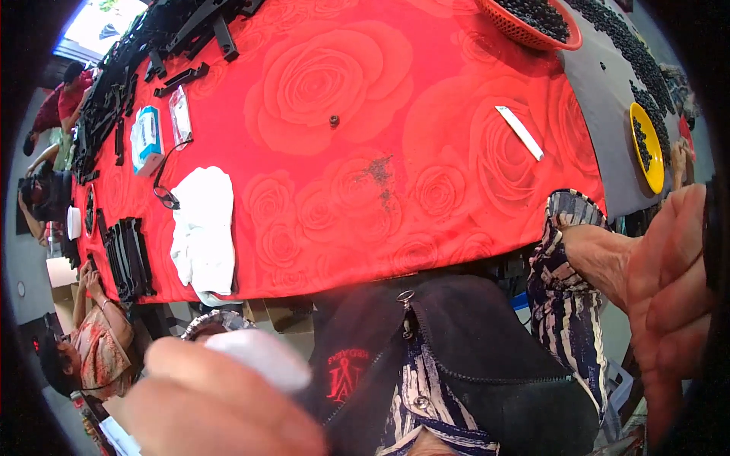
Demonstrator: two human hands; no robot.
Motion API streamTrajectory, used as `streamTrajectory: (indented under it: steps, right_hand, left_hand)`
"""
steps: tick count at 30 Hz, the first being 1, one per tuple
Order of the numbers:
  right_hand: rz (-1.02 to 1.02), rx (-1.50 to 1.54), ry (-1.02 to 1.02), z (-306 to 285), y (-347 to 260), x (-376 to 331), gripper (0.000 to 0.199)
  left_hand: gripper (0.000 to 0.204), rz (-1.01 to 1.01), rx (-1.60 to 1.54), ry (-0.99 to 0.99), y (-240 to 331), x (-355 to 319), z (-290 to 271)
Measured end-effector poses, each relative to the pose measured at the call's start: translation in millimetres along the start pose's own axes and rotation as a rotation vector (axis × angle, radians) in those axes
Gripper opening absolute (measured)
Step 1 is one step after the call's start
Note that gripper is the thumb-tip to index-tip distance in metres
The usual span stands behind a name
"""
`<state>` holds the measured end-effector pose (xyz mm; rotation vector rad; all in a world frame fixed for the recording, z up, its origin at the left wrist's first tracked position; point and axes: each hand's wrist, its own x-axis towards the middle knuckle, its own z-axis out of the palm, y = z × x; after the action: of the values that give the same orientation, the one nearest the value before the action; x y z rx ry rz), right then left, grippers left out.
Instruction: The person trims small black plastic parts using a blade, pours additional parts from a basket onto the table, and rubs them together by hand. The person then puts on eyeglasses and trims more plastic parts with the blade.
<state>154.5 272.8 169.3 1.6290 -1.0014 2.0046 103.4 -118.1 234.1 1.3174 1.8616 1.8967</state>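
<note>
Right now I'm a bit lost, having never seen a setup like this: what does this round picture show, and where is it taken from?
There is no machine here, just a person's own two hands. The picture comes from a wide camera worn on the head, looking down, so straight edges bend toward its rim.

The left hand is blurred, low in the view; a pale shape shows at it, too blurred to identify or call held. The right hand is at the right edge; I cannot tell whether it holds anything.

On the red rose-patterned tablecloth lie a white cloth, a blue-and-white box, a white bar and black parts. Small black pieces fill a red basket at the far edge.
</note>
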Motion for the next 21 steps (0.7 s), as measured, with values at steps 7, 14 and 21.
streamTrajectory:
  steps: [7, 14, 21]
  right_hand:
    - [0.05, -0.011, -0.021, -52.7, -74.8, -27.4, 0.005]
    - [0.096, 0.0, -0.034, -84.4, -145.2, -66.3, 0.005]
    - [0.139, -0.089, -0.045, -99.6, -189.3, -79.8, 0.005]
  left_hand:
    - [0.039, -0.032, -0.064, 0.052, 18.5, -39.4, -57.8]
    - [0.036, -0.08, -0.116, 0.118, -44.7, 42.1, 1.9]
    - [0.033, -0.085, -0.213, 0.106, -4.8, -16.2, -21.0]
